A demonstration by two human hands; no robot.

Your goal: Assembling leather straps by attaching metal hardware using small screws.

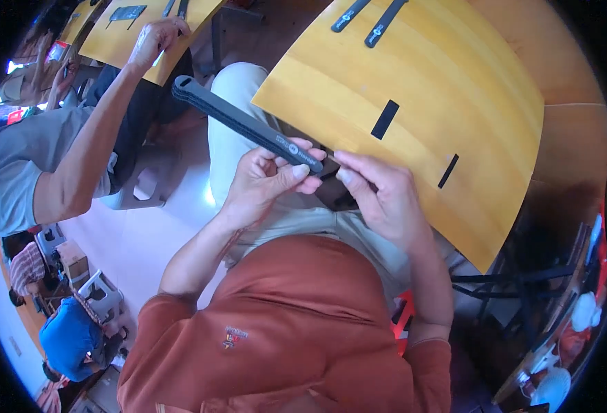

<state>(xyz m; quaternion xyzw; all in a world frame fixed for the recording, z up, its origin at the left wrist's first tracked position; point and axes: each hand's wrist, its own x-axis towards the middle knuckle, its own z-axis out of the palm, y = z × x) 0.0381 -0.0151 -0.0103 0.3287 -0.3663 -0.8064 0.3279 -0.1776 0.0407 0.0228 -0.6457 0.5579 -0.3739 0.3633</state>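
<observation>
My left hand (270, 180) grips a long black strap (238, 125) by its near end, between thumb and fingers. The strap looks folded lengthwise in layers, with a rounded, slotted far end and pale printing near my thumb. It points up and to the left over my lap. Just right of the strap's near end, my right hand (384, 196) has thumb and forefinger brought together in a pinch. What sits between those fingertips, if anything, is too small to make out. Both hands are in front of the wooden table's (455, 89) near edge.
On the table lie a black rectangular piece (385, 120), a thin black strip (448, 171) and two more black straps (386, 23) at the far edge. To the left, a co-worker's hand (157, 43) rests at another table (100, 43). A stool (135, 196) stands between us.
</observation>
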